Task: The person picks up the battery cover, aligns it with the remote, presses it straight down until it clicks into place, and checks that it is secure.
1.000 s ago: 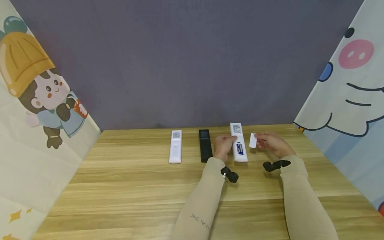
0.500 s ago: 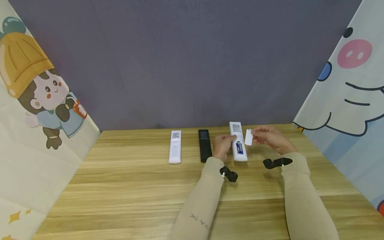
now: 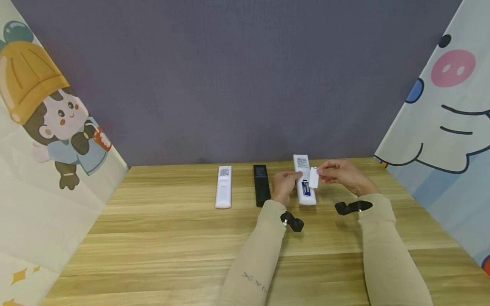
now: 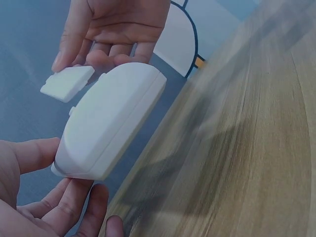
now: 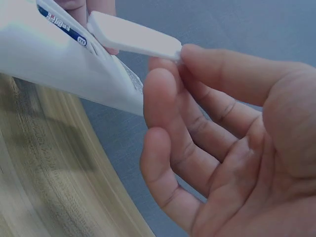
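A white remote control [image 3: 302, 165] is held up by my left hand [image 3: 284, 185], thumb on its back and fingers underneath. Its battery compartment faces up, with blue AAA batteries [image 3: 306, 188] inside. My right hand [image 3: 344, 176] pinches a white battery cover [image 3: 314, 177] between thumb and fingers, at the remote's right edge beside the compartment. In the right wrist view the cover [image 5: 136, 34] is tilted over the remote, a blue battery [image 5: 64, 27] showing next to it. From the left wrist the remote's end [image 4: 108, 118] appears raised off the table.
Left of the hands, a black remote [image 3: 262, 187] and another white remote [image 3: 223, 187] lie on the wooden table [image 3: 153, 238]. A dark grey panel [image 3: 245, 85] rises behind the table, and printed cartoon panels stand on both sides.
My right hand has brought the battery cover leftward, from apart on the right to overlapping the remote's edge. The left hand keeps its grip on the remote, nearly unmoved.
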`<control>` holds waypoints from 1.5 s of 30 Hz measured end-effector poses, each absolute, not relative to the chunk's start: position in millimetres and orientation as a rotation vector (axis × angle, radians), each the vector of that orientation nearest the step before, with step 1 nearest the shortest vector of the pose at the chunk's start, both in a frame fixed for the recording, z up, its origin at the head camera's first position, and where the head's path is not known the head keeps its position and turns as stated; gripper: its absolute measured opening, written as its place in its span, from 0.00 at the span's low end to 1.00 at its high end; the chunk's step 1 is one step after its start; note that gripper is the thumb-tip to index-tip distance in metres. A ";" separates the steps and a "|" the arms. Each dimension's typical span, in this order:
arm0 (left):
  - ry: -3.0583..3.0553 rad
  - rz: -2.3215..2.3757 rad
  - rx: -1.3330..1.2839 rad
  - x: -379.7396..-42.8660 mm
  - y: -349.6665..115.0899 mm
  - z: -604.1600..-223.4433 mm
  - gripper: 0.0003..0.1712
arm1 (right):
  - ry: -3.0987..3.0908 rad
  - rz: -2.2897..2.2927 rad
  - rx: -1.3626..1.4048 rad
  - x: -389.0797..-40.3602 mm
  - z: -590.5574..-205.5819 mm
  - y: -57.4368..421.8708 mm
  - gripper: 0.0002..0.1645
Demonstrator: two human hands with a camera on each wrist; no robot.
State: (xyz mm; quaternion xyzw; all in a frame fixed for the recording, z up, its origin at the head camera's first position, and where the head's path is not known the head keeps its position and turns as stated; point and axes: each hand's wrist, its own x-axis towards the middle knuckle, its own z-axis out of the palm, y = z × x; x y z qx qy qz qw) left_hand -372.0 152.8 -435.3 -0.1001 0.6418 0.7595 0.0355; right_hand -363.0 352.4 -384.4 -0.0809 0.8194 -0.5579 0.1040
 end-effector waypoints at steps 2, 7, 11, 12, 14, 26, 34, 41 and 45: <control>1.981 2.332 -0.312 -372.0 153.1 -435.7 0.06 | 2.414 -1.633 -0.247 -362.9 -383.9 351.4 0.18; 1.977 2.344 -0.312 -372.4 153.9 -436.8 0.06 | 2.409 -1.607 -0.279 -362.6 -382.8 349.4 0.18; 1.976 2.349 -0.302 -372.7 154.3 -437.9 0.07 | 2.388 -1.609 -0.304 -361.8 -382.0 347.7 0.16; 1.979 2.347 -0.300 -372.8 154.3 -438.1 0.07 | 2.382 -1.611 -0.308 -361.5 -381.6 347.1 0.15; 1.985 2.342 -0.297 -373.1 154.3 -438.5 0.07 | 2.377 -1.606 -0.315 -361.3 -381.1 346.4 0.15; 1.980 2.341 -0.295 -374.1 154.7 -437.3 0.07 | 2.381 -1.530 -0.340 -362.9 -380.8 341.8 0.17; 1.992 2.312 -0.314 -374.3 154.1 -437.9 0.07 | 2.379 -1.490 -0.329 -363.7 -384.7 340.7 0.20; 1.974 2.311 -0.311 -375.6 154.1 -438.1 0.06 | 2.371 -1.486 -0.359 -362.9 -385.6 340.6 0.19; 1.969 2.313 -0.303 -375.1 153.7 -437.5 0.06 | 2.371 -1.483 -0.388 -362.5 -385.7 340.0 0.18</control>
